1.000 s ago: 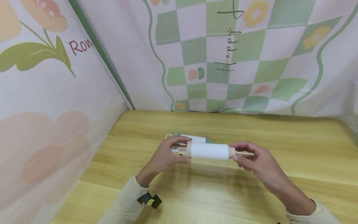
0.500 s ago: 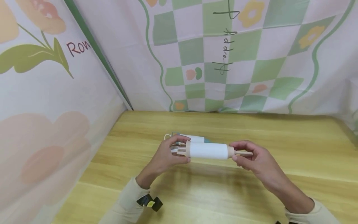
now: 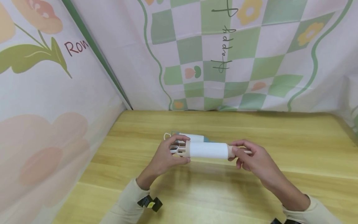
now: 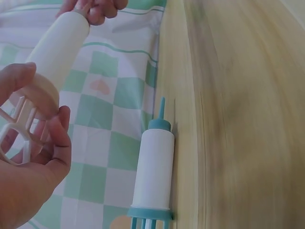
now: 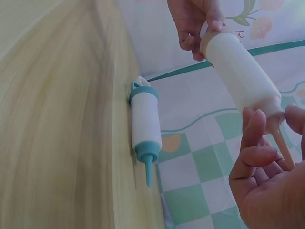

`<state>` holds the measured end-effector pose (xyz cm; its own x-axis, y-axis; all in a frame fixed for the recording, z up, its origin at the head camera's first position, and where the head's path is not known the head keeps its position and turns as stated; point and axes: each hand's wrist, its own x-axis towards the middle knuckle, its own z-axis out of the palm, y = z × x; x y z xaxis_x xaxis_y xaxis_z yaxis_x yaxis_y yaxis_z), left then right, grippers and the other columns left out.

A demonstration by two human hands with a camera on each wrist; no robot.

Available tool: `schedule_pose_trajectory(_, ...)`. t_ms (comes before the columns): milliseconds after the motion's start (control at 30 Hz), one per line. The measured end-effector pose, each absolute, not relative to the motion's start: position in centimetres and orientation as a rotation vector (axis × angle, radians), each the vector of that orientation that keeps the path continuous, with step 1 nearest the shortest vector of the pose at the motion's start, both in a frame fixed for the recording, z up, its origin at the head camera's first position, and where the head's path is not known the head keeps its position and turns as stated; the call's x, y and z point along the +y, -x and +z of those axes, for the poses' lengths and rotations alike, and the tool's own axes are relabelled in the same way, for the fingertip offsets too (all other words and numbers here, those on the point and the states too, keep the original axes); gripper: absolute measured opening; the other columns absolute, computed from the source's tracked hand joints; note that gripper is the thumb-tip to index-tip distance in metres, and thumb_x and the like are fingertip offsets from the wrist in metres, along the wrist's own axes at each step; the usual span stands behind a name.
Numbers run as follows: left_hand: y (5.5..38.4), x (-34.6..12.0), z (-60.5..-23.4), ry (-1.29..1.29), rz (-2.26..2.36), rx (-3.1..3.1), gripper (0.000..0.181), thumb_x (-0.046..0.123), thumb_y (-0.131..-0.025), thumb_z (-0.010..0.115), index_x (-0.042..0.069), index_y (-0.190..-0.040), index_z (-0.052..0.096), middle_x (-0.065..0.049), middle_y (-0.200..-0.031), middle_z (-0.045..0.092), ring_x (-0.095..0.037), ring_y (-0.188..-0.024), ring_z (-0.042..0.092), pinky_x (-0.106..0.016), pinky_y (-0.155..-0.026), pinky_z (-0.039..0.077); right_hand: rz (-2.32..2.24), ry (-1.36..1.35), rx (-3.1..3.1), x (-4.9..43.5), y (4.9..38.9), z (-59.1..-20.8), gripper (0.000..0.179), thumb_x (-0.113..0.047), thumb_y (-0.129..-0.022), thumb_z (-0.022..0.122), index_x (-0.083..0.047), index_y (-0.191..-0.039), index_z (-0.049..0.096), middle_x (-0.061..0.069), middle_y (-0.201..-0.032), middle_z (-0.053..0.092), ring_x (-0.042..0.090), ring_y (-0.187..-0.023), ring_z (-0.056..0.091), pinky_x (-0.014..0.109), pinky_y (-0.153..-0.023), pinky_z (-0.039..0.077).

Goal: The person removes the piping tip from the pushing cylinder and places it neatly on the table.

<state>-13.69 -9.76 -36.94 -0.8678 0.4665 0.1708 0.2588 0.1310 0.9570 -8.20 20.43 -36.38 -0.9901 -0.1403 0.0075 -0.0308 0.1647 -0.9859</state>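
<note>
A syringe-like squeeze dispenser point(image 3: 208, 150) with a white barrel, beige end caps and a thin beige nozzle is held sideways above the table. My left hand point(image 3: 162, 158) grips the beige collar at its left end, where the pale ring handles stick out between thumb and fingers. At the other end my right hand point(image 3: 255, 161) pinches the beige nozzle cap with thumb and fingers; the nozzle passes along the palm, partly hidden in the head view. In the right wrist view, the beige nozzle point(image 5: 282, 145) points toward the palm.
Behind the held dispenser, a similar white one with teal ends point(image 3: 195, 137) lies on the wooden table point(image 3: 251, 127). Its teal nozzle shows in both wrist views. Patterned cloth point(image 3: 218, 62) hangs at the table's back edge, and another cloth point(image 3: 56, 99) hangs at the left.
My right thumb and fingers have shifted round the nozzle cap, the thumb now lying higher over it. The left hand keeps its grip. The head view has drifted slightly.
</note>
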Motion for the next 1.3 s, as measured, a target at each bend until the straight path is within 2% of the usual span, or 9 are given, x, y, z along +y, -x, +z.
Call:
schedule_pose_trajectory(167, 13.7, -9.81, -37.09, -0.736, 1.822, 2.235, 0.055, -0.002, -0.074, 0.081, 0.011, -0.124, 0.062, -0.012, -0.125, 0.057, -0.03, -0.103, 0.064, -0.05, -0.084, 0.056, -2.002, 0.107, 2.282, 20.02, 8.22, -36.28, 0.034, -0.023, -0.103, 0.058, 0.006, -0.12, 0.058, 0.014, -0.09, 0.069, 0.021, -0.065, 0.06, 0.028, -0.058, 0.052)
schedule_pose_trajectory(400, 13.57, -9.91, -37.07, -0.746, 1.799, 2.271, 0.054, 0.001, -0.075, 0.082, 0.016, -0.124, 0.063, -0.011, -0.128, 0.056, -0.031, -0.106, 0.063, -0.05, -0.082, 0.056, -2.026, 0.087, 2.264, 19.75, 8.3, -36.47, 0.031, -0.021, -0.103, 0.06, 0.006, -0.117, 0.059, 0.016, -0.092, 0.067, 0.02, -0.07, 0.059, 0.029, -0.062, 0.055)
schedule_pose_trajectory(533, 13.58, -9.97, -37.12, -0.741, 1.794, 2.293, 0.05, 0.005, -0.076, 0.082, 0.015, -0.122, 0.064, -0.01, -0.127, 0.057, -0.03, -0.103, 0.064, -0.048, -0.08, 0.056, -1.982, 0.112, 2.346, 19.68, 8.19, -36.53, 0.031, -0.02, -0.101, 0.063, 0.004, -0.121, 0.059, 0.017, -0.104, 0.067, 0.017, -0.08, 0.064, 0.03, -0.066, 0.056)
schedule_pose_trajectory(700, 13.73, -10.13, -37.37, -0.72, 1.802, 2.313, 0.047, 0.006, -0.075, 0.08, 0.012, -0.119, 0.065, -0.009, -0.124, 0.059, -0.029, -0.1, 0.062, -0.046, -0.075, 0.056, -1.884, 0.262, 2.522, 19.49, 8.0, -36.66, 0.028, -0.018, -0.099, 0.065, -0.002, -0.123, 0.061, 0.019, -0.115, 0.066, 0.023, -0.092, 0.069, 0.034, -0.07, 0.058)
schedule_pose_trajectory(1067, 13.85, -10.22, -37.65, -0.73, 1.818, 2.277, 0.049, 0.002, -0.074, 0.08, 0.011, -0.119, 0.064, -0.01, -0.123, 0.057, -0.029, -0.1, 0.062, -0.047, -0.079, 0.056, -1.884, 0.338, 2.548, 19.5, 8.13, -36.97, 0.025, -0.014, -0.097, 0.067, -0.004, -0.12, 0.062, 0.017, -0.109, 0.068, 0.022, -0.085, 0.069, 0.033, -0.066, 0.057)
schedule_pose_trajectory(1300, 13.85, -10.24, -37.77, -0.738, 1.828, 2.261, 0.05, 0.002, -0.074, 0.08, 0.01, -0.12, 0.063, -0.011, -0.123, 0.057, -0.028, -0.101, 0.063, -0.043, -0.081, 0.057, -1.873, 0.321, 2.515, 19.44, 8.01, -37.01, 0.03, -0.016, -0.095, 0.07, -0.003, -0.121, 0.061, 0.017, -0.115, 0.062, 0.025, -0.096, 0.068, 0.037, -0.074, 0.059)
